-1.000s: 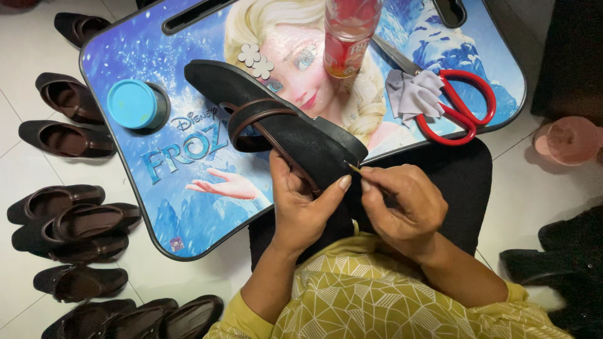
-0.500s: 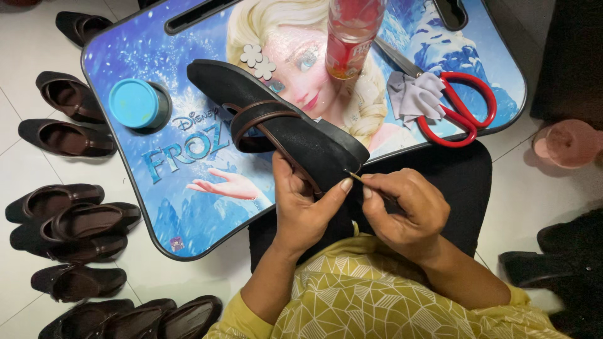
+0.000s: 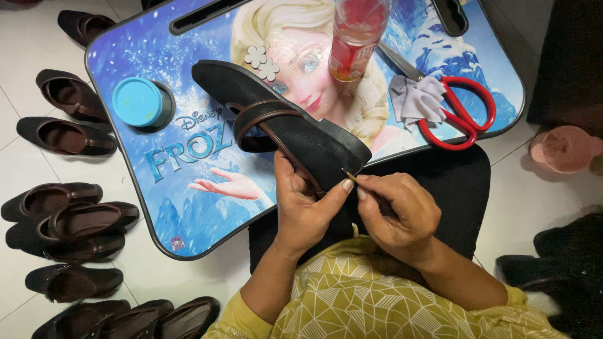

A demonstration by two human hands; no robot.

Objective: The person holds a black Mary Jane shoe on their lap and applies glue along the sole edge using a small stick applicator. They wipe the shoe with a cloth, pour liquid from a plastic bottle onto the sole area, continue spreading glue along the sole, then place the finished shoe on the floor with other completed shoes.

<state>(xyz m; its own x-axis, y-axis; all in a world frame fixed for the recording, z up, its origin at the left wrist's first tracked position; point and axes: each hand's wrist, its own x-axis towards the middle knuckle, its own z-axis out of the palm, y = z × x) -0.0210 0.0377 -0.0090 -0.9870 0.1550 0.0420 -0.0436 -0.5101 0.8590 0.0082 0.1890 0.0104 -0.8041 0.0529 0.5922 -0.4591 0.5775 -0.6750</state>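
Seen from the head camera, we look down on a dark brown flat shoe [image 3: 282, 122] with a crossing strap, lying slantwise on a blue printed lap tray [image 3: 188, 182], its toe pointing up and left and its heel end overhanging the tray's near edge above our lap. The upper looks matte and suede-like; the strap is a smoother brown. Our left hand [image 3: 304, 210] curls around the heel end, fingers tucked under the strap side, thumb pressed against the shoe's rim. Our right hand [image 3: 399, 213] is closed in a pinch, thumb and forefinger gripping a thin stick-like tool [image 3: 350, 178] whose tip meets the heel rim just beside the left thumbnail. Both wrists bend inward, forearms rising from yellow patterned sleeves [image 3: 377, 301]. On the tray sit a round turquoise lid [image 3: 139, 102], a red-tinted bottle [image 3: 357, 37], red-handled scissors [image 3: 455, 113] on a scrap of grey cloth [image 3: 414, 99], and two small flower trims [image 3: 262, 61]. More dark shoes [image 3: 69, 213] line the white floor to the left.
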